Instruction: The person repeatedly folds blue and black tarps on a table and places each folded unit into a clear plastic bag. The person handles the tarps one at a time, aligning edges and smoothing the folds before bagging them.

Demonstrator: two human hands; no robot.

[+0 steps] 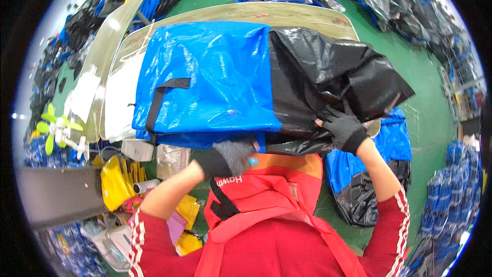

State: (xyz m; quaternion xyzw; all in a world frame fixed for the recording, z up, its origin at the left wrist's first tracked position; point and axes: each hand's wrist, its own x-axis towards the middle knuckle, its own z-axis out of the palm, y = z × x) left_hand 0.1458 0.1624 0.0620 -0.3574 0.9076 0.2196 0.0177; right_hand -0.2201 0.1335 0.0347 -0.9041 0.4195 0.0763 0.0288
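Observation:
A large bag of blue and black woven plastic lies flat across the table. A black webbing strap runs over its blue left part; the black right part is creased and juts past the table's right end. My left hand, in a grey and black knit glove, is at the bag's near edge below the blue part. It is blurred, its fingers mostly hidden, with a small teal bit beside it. My right hand, gloved alike, rests on the black part with thumb and fingers apart.
The table has a curved olive-coloured top. A green fan and yellow packets are at the left. Another blue and black bag lies right of my apron. Piles of bags and blue bundles surround the green floor.

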